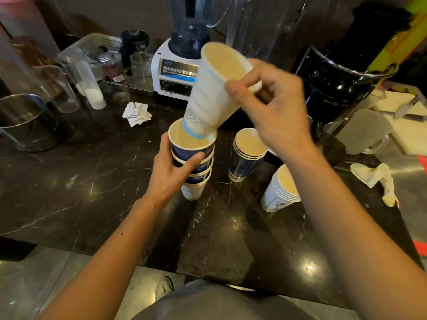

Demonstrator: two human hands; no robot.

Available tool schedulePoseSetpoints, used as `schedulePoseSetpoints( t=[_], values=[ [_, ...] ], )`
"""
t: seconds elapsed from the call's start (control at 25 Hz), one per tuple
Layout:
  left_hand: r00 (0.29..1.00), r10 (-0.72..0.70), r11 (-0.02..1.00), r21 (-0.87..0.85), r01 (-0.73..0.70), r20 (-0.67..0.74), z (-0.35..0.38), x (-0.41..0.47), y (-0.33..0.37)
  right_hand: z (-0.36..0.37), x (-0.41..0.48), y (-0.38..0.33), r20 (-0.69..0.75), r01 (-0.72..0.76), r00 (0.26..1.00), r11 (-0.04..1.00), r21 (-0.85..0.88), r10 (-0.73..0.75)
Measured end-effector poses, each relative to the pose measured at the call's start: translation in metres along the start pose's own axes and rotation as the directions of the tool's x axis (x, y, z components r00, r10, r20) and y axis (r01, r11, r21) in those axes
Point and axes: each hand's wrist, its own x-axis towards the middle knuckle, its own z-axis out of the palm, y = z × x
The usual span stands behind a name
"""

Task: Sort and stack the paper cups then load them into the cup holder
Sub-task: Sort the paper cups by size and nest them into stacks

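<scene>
R hand (268,107) pinches the rim of a tall white paper cup (215,88), tilted so its base drops into the blue cup stack (193,158); L hand (172,174) wraps fingers round that stack, steadying it on the marble counter (80,176); two more stacks wait at 3 o'clock, blue (246,155) & white (280,190); cup holder not in view; blender (180,65) at 12.

My left hand (172,172) grips a cup stack (193,167) standing on the counter (69,176). My right hand (270,112) holds a tilted cup (215,93) by its rim, base inside the stack's top cup, just above my left fingers (196,158). Second stack (246,153) under my right palm; third stack (280,190) nearer me, beneath that wrist. Blender (182,56) behind the cup; receipts (137,114) left beyond my left fingers.
</scene>
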Motion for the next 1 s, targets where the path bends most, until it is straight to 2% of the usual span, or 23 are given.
schedulePoseSetpoints(
  t=[0.12,0.32,0.44,0.6,0.76,0.84,0.88,0.96,1.0],
  values=[
    [1.0,-0.014,1.0,0.0,0.014,0.009,-0.001,-0.001,0.0,-0.047,-0.007,0.013,-0.083,0.004,0.997,0.997,-0.08,-0.01],
    [0.999,-0.039,0.999,-0.002,0.039,0.0,0.003,-0.003,-0.003,-0.117,-0.063,0.058,-0.105,-0.168,0.984,0.957,-0.237,0.147],
    [0.999,-0.033,0.999,-0.006,0.033,-0.001,0.002,-0.002,-0.005,-0.13,-0.095,0.074,-0.088,-0.233,0.972,0.945,-0.23,0.218],
    [1.0,-0.031,0.999,-0.014,0.031,0.005,0.001,-0.004,-0.004,-0.116,-0.124,0.092,0.04,-0.34,0.925,0.871,-0.354,0.378],
    [0.998,-0.033,0.999,-0.034,0.035,0.047,0.001,-0.004,-0.004,-0.098,-0.14,0.106,0.182,-0.398,0.81,0.751,-0.527,0.557],
    [0.996,-0.031,0.999,-0.025,0.033,0.079,0.001,-0.005,-0.007,-0.086,-0.131,0.097,0.15,-0.384,0.84,0.767,-0.515,0.521],
    [0.996,-0.028,0.999,-0.015,0.029,0.085,0.001,-0.006,-0.009,-0.076,-0.122,0.086,0.159,-0.332,0.88,0.818,-0.469,0.448],
    [0.997,-0.021,1.0,0.006,0.021,0.08,0.001,-0.007,-0.012,-0.044,-0.099,0.06,0.275,-0.166,0.92,0.914,-0.369,0.279],
    [0.997,-0.015,1.0,0.01,0.014,0.081,0.001,-0.007,-0.014,-0.025,-0.086,0.05,0.359,-0.107,0.903,0.933,-0.343,0.236]
  ],
)
